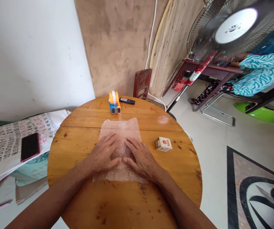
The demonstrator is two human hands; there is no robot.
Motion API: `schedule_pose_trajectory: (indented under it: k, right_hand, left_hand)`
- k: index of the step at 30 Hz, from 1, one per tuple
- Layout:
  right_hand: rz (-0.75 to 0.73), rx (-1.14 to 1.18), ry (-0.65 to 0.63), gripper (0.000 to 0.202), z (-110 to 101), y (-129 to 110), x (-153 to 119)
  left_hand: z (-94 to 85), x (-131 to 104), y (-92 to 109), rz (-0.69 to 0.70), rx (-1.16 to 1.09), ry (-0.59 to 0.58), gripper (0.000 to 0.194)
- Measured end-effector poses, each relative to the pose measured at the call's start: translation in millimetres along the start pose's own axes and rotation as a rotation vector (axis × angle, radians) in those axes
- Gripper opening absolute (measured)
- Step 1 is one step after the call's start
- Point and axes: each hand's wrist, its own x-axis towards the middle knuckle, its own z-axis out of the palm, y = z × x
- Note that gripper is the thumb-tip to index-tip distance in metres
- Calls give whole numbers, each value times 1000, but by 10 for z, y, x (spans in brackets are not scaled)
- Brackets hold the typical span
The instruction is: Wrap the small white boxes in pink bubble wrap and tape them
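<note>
A sheet of pinkish, see-through bubble wrap point(120, 125) lies on the round wooden table point(117, 203). Both hands rest flat on it, palms down. My left hand point(103, 152) covers its left part and my right hand point(143, 157) its right part, with fingers spread and the thumb tips nearly touching. A small printed box point(163, 144) stands to the right of my right hand, apart from it. Beyond the sheet's far edge is an orange and blue tape dispenser point(114, 102), a strip of clear tape trailing near it.
A black remote point(127, 100) lies beside the dispenser. At the left, a phone point(30, 147) rests on white printed sacks point(5, 140). A chair point(143, 83) stands behind the table, a large fan point(236, 25) at the right, and a person in patterned clothes point(263, 73) sits beyond.
</note>
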Motion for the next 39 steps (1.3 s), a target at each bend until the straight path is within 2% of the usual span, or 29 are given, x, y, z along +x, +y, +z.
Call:
schedule_pose_trajectory:
  k: [4,9,20,27,34,39]
  right_hand:
    - [84,-44,89,51,82,45,58]
    - [187,-158,123,50,165,92,97]
    - [250,-180,117,50,122,106,109]
    - [288,-239,153,52,130,129,111]
    - [308,-266,126,45,110,131,112]
    - [301,-290,111,44,115,144,126]
  left_hand:
    - [67,-2,-21,-23,-27,-67,64]
    - [29,10,-19,-48,-6,-75,64]
    - [-2,7,16,-61,32,-77,64]
    - [-25,5,-13,-71,31,-116,76]
    - [7,26,-19,-93,43,-89,61]
    - [0,24,-20,-75,39,-75,60]
